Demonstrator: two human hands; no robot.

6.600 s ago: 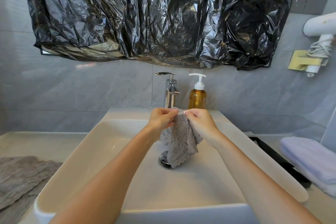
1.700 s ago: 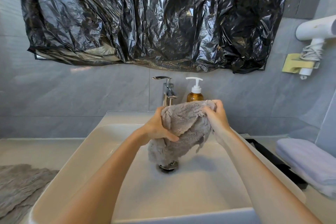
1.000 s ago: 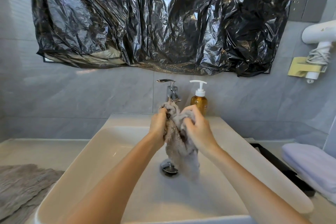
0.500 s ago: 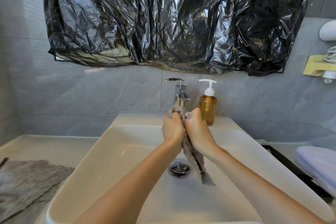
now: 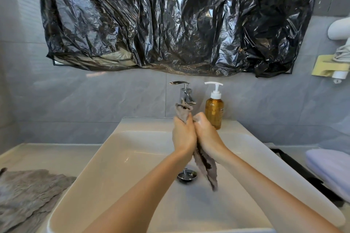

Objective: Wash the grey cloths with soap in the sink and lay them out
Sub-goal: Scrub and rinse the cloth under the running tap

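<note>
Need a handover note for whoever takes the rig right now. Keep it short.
Hands: the left hand and right hand are pressed together over the sink, both gripping one grey cloth.
Things: the soap bottle stands beside the tap. A second grey cloth lies spread on the counter, left of the sink.
Done: that second cloth looks laid out.
Left: finish washing the held cloth, wring it and lay it out.
</note>
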